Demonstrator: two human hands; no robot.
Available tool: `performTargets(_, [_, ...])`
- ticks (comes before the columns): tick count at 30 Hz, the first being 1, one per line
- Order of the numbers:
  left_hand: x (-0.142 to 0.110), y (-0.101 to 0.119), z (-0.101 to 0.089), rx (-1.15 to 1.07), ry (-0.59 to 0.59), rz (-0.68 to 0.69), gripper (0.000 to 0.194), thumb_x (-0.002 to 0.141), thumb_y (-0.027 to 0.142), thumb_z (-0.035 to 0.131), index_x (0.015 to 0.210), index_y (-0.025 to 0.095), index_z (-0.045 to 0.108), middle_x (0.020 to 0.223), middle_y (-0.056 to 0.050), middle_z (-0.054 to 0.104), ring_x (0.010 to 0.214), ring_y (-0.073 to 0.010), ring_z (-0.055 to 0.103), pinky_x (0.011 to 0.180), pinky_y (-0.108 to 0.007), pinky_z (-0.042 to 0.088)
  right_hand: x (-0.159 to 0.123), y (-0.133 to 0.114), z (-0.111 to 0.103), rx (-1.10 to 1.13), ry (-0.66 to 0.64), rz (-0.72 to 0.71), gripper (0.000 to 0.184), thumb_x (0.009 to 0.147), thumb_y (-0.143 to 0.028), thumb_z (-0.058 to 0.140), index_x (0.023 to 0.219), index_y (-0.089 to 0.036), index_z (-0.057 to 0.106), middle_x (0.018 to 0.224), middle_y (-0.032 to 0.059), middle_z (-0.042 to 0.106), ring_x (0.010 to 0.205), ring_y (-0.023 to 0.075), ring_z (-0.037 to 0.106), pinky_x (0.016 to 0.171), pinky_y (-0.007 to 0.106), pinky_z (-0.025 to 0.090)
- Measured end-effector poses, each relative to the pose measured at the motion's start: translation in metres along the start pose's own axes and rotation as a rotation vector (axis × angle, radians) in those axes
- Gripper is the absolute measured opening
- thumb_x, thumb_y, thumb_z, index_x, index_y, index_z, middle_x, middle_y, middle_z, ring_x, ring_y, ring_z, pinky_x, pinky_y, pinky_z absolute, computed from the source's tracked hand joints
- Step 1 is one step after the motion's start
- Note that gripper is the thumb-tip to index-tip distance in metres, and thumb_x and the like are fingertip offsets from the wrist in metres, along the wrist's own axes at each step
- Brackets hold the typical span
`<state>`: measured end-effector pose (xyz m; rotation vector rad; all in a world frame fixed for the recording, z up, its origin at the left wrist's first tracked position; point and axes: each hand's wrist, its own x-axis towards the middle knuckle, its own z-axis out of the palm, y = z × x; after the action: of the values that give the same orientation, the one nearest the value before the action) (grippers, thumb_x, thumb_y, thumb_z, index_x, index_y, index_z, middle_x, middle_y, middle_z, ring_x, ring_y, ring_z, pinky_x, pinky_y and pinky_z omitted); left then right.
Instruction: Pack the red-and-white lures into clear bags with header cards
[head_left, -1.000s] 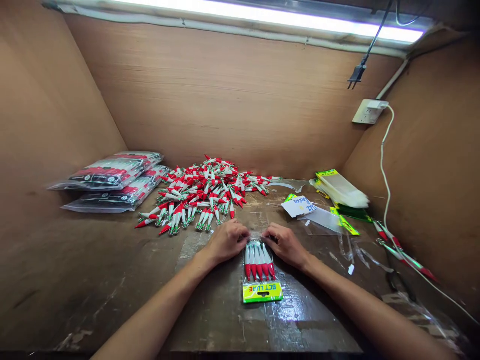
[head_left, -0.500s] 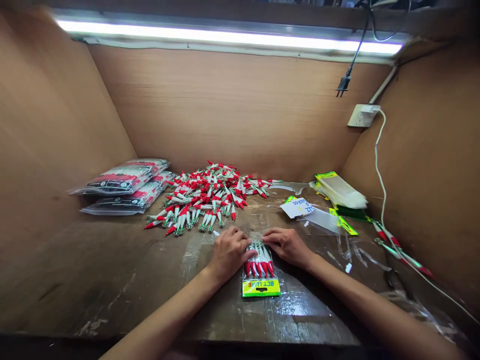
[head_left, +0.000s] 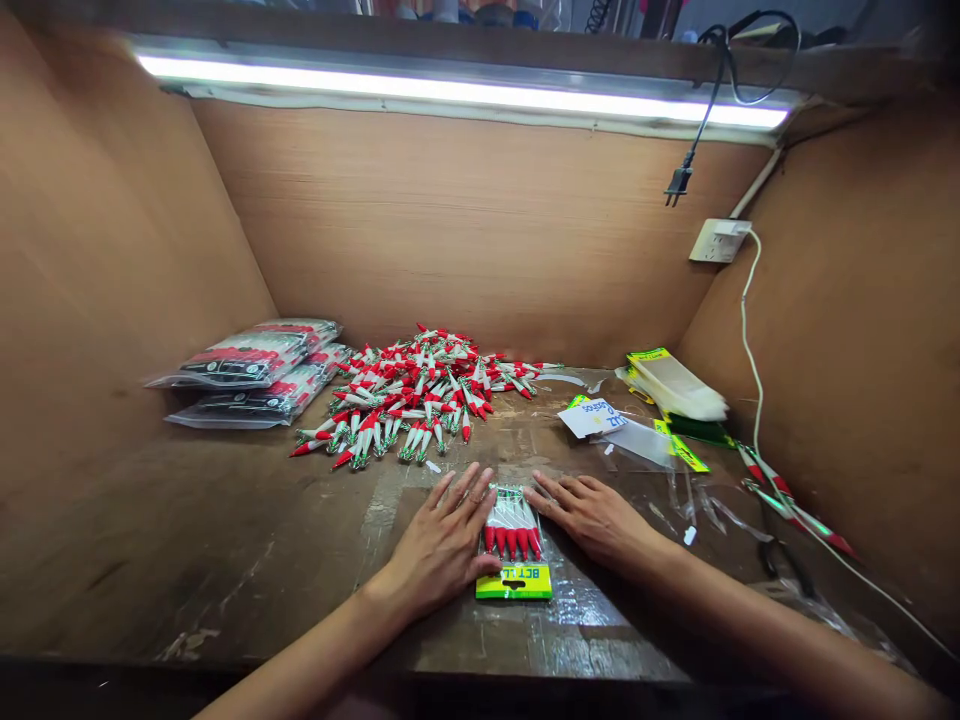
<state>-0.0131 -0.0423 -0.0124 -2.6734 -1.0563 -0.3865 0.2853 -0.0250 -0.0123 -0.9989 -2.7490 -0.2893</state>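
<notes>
A clear packet of fishing lures lies flat on the bench between my hands. Its yellow-green header faces me, and several red-and-white lures sit side by side inside with their green hook ends away from me. My left hand rests along the packet's left side, fingers spread, the thumb touching the packet near the header. My right hand lies flat at the packet's far right corner, fingers stretched out. Beyond my hands spreads a heap of loose red-and-white lures.
Filled plastic bags are stacked at the back left. A stack of header bags and a handwritten white card lie at the right. A white cable runs down from a socket; a black plug hangs above.
My fingers have gone from gripping the packet's far end to spread flat at its sides. The left hand has come nearer me, its thumb now by the header. The view has shifted slightly.
</notes>
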Motion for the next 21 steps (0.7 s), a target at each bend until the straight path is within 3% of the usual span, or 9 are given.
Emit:
performTargets(3, [-0.008, 0.003, -0.001, -0.014, -0.026, -0.052, 0.075, 0.094, 0.063, 0.05, 0.154, 0.019, 0.036, 0.164, -0.013, 0.023, 0.152, -0.033, 0.017, 0.12, -0.05, 0.02, -0.01, 0.007, -0.005, 0.073, -0.052, 0.013, 0.076, 0.088, -0.007, 0.056, 0.153, -0.037, 0.033, 0.157, 0.0071, 0.04, 0.124, 0.0307, 0.059, 0.098, 0.043, 0.048])
performTargets(5, [-0.011, 0.006, 0.001, -0.036, -0.02, -0.178, 0.073, 0.096, 0.06, 0.048, 0.154, 0.018, 0.034, 0.163, -0.014, 0.025, 0.15, -0.0332, 0.022, 0.118, -0.05, 0.025, -0.013, 0.009, -0.008, 0.191, -0.028, 0.101, 0.064, 0.092, -0.011, 0.053, 0.151, -0.033, 0.04, 0.153, 0.0087, 0.046, 0.124, 0.0276, 0.058, 0.099, 0.04, 0.047])
performTargets(8, [-0.01, 0.011, 0.007, -0.108, -0.038, -0.453, 0.066, 0.097, 0.058, 0.048, 0.147, 0.015, 0.047, 0.158, -0.02, 0.035, 0.147, -0.0366, 0.031, 0.115, -0.055, 0.029, -0.007, 0.001, -0.009, 0.365, 0.044, 0.364, 0.034, 0.101, -0.028, 0.047, 0.131, -0.023, 0.061, 0.124, 0.0121, 0.065, 0.11, 0.0246, 0.062, 0.093, 0.036, 0.049])
performTargets(11, [0.004, 0.013, 0.012, -0.3, -0.067, -0.539, 0.058, 0.091, 0.05, 0.06, 0.138, 0.016, 0.057, 0.154, -0.02, 0.041, 0.146, -0.0391, 0.031, 0.115, -0.059, 0.026, 0.01, -0.013, -0.001, 0.489, 0.064, 0.497, 0.027, 0.095, -0.04, 0.058, 0.11, -0.022, 0.071, 0.103, 0.0102, 0.067, 0.099, 0.0248, 0.062, 0.088, 0.037, 0.048])
performTargets(14, [0.03, 0.007, 0.012, -0.707, 0.085, -0.583, 0.061, 0.084, 0.038, 0.07, 0.14, 0.018, 0.053, 0.145, -0.018, 0.054, 0.137, -0.0355, 0.047, 0.112, -0.052, 0.036, 0.032, -0.02, 0.01, 0.737, 0.169, 0.6, 0.032, 0.086, -0.039, 0.068, 0.112, -0.02, 0.067, 0.108, 0.0095, 0.067, 0.1, 0.0246, 0.062, 0.089, 0.038, 0.048])
performTargets(16, [0.051, -0.001, 0.01, -1.153, 0.203, -0.661, 0.066, 0.082, 0.038, 0.074, 0.14, 0.018, 0.05, 0.125, -0.016, 0.069, 0.112, -0.0309, 0.067, 0.095, -0.044, 0.052, 0.046, -0.016, 0.013, 1.048, 0.252, 0.691, 0.035, 0.086, -0.041, 0.066, 0.113, -0.019, 0.063, 0.104, 0.0087, 0.069, 0.09, 0.0224, 0.065, 0.08, 0.036, 0.051])
performTargets(18, [0.069, -0.011, 0.007, -1.53, 0.248, -0.727, 0.065, 0.077, 0.044, 0.08, 0.131, 0.015, 0.056, 0.103, -0.013, 0.076, 0.085, -0.0262, 0.074, 0.075, -0.036, 0.057, 0.056, -0.009, 0.011, 1.334, 0.325, 0.733, 0.037, 0.086, -0.045, 0.065, 0.11, -0.018, 0.061, 0.097, 0.0073, 0.07, 0.078, 0.0196, 0.066, 0.068, 0.031, 0.05])
performTargets(21, [0.084, -0.018, 0.009, -1.716, 0.246, -0.739, 0.053, 0.073, 0.05, 0.083, 0.105, 0.011, 0.068, 0.09, -0.011, 0.076, 0.072, -0.0217, 0.072, 0.066, -0.03, 0.056, 0.061, 0.002, 0.004, 1.513, 0.44, 0.686, 0.037, 0.086, -0.047, 0.067, 0.107, -0.017, 0.062, 0.093, 0.0066, 0.071, 0.069, 0.0154, 0.065, 0.061, 0.027, 0.047])
